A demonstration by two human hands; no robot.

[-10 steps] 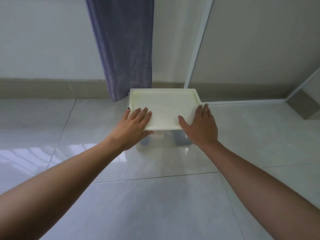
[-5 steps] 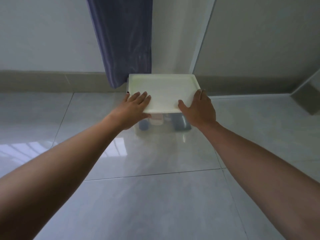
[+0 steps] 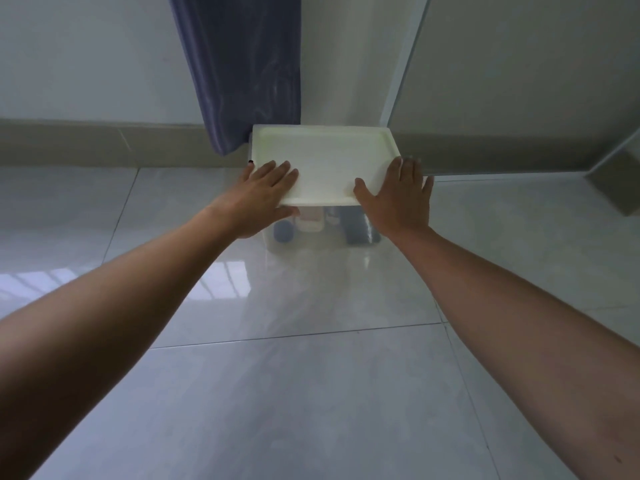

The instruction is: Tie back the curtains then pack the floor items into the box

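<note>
A clear plastic box (image 3: 322, 242) stands on the floor by the wall, with a cream lid (image 3: 325, 157) lying flat on top. Through its front wall I see blue and pale items inside. My left hand (image 3: 263, 192) rests on the lid's near left corner with fingers straight and the thumb under the rim. My right hand (image 3: 398, 199) lies flat on the near right corner, fingers straight along the lid's edge. A purple curtain (image 3: 242, 71) hangs down behind the box's left side, its hem at the skirting.
Glossy pale floor tiles (image 3: 311, 393) stretch between me and the box. A grey skirting board (image 3: 86, 143) runs along the wall. A white door frame (image 3: 405, 64) rises behind the box, and a grey block (image 3: 620, 181) sits at the right edge.
The view has shifted so the box and lid sit higher and farther in the frame. Both hands have stayed on the lid's near corners; more of the box's front shows.
</note>
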